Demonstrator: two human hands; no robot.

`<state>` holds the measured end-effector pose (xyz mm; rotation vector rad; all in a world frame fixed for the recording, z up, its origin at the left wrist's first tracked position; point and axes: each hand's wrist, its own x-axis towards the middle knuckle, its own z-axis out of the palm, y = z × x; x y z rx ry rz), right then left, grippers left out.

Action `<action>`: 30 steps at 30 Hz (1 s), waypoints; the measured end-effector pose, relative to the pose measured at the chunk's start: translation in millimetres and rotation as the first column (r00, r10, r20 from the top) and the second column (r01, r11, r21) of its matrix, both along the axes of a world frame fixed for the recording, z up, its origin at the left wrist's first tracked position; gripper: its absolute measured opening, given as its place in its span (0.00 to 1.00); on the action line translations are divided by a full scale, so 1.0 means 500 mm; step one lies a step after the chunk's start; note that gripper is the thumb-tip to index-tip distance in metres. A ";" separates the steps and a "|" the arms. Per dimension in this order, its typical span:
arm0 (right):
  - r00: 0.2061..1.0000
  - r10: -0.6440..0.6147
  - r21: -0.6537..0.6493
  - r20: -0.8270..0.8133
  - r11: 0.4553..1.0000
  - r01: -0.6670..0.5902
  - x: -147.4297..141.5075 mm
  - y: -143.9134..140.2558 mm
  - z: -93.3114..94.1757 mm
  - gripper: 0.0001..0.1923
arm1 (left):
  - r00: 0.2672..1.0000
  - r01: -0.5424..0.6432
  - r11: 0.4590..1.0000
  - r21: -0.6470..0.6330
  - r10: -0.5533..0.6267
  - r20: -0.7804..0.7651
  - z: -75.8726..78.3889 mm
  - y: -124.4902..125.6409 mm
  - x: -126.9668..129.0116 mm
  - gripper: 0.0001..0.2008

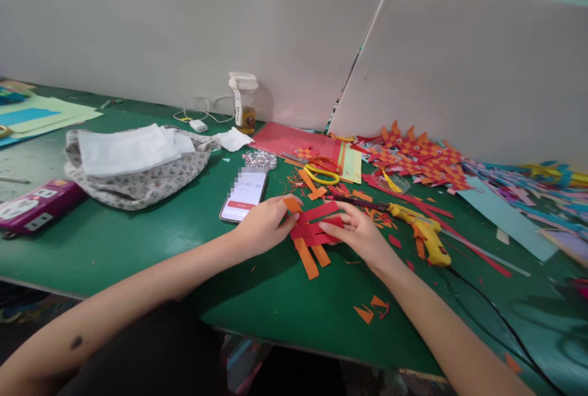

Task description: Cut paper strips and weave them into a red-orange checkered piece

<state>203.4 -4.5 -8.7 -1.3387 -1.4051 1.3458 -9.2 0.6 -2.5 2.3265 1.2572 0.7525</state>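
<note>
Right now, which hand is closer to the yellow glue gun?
Right. The right hand lies just left of the glue gun; the left hand is farther off, beyond the woven strips.

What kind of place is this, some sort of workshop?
Probably a shared paper-craft workbench: a green table walled by grey partition boards, a heap of finished red-and-orange woven paper pieces, a yellow glue gun and yellow-handled scissors.
</note>
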 end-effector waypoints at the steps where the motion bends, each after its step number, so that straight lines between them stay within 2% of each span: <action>1: 1.000 -0.002 0.025 0.021 1.000 0.001 0.002 0.002 0.000 0.32 | 1.000 -0.005 1.000 -0.002 0.005 -0.027 -0.002 0.001 0.000 0.12; 5: 0.993 0.029 0.102 0.115 0.994 -0.041 0.012 0.006 -0.002 0.33 | 0.996 -0.005 1.000 -0.002 0.005 -0.088 -0.002 0.000 0.001 0.11; 9: 0.984 -0.005 0.147 0.176 0.989 -0.022 0.020 0.013 -0.014 0.35 | 0.993 0.024 0.999 0.027 -0.021 -0.116 0.002 -0.002 -0.001 0.10; 13: 0.985 -0.052 0.218 0.163 0.976 0.015 0.022 0.019 -0.027 0.35 | 0.993 0.070 0.998 0.003 -0.070 -0.092 0.001 -0.003 -0.001 0.07; 19: 0.987 -0.068 0.287 0.146 0.958 0.024 0.011 0.017 -0.025 0.33 | 0.992 0.112 0.993 -0.026 -0.113 -0.051 0.003 -0.007 0.001 0.06; 22: 0.986 -0.071 0.307 0.150 0.951 0.022 0.005 0.017 -0.027 0.33 | 0.991 0.121 0.992 -0.042 -0.123 -0.056 0.002 -0.010 0.002 0.13; 26: 0.981 -0.063 0.290 0.181 0.957 0.007 0.001 0.018 -0.030 0.35 | 0.990 0.139 0.990 -0.014 -0.139 -0.008 -0.005 -0.011 0.000 0.29; 30: 0.980 -0.058 0.266 0.191 0.964 0.005 -0.001 0.016 -0.027 0.37 | 0.973 0.222 0.974 0.032 -0.220 -0.064 -0.004 -0.008 -0.005 0.31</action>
